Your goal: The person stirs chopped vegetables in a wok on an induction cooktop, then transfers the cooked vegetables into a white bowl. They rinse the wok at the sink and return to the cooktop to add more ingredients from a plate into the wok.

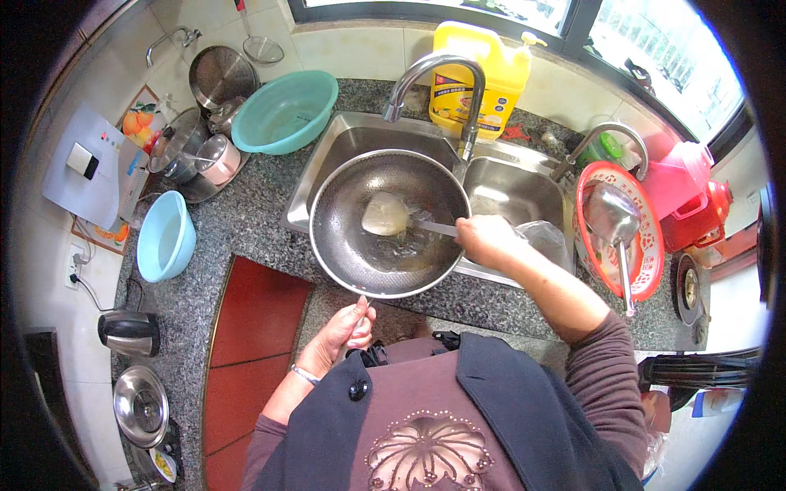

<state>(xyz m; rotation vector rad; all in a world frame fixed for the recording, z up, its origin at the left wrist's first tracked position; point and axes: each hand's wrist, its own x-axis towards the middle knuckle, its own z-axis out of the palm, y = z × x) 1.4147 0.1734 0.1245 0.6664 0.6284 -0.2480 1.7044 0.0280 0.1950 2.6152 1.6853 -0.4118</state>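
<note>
A dark wok with a textured inside (pixel 344 245) rests over the near edge of a double stainless steel sink (pixel 307 184). Below its rim, my left hand (pixel 353 328) grips the wok's handle, which is mostly hidden by the fingers. My right hand (pixel 491 240) is closed on the light, flat handle of a utensil (pixel 436 228) that reaches into the wok. At its far end lies a pale, rounded head (pixel 385 214); its exact kind is hard to tell. Some clear liquid glistens in the wok's bottom. The chrome faucet (pixel 439 59) arches behind the wok.
Left of the sink stand a green plastic basin (pixel 285 113), a blue basin (pixel 166 236) and an electric kettle (pixel 129 332). A yellow detergent jug (pixel 473 86) is behind the faucet. At right, a metal ladle (pixel 614 215) lies in a red-rimmed basin (pixel 654 245).
</note>
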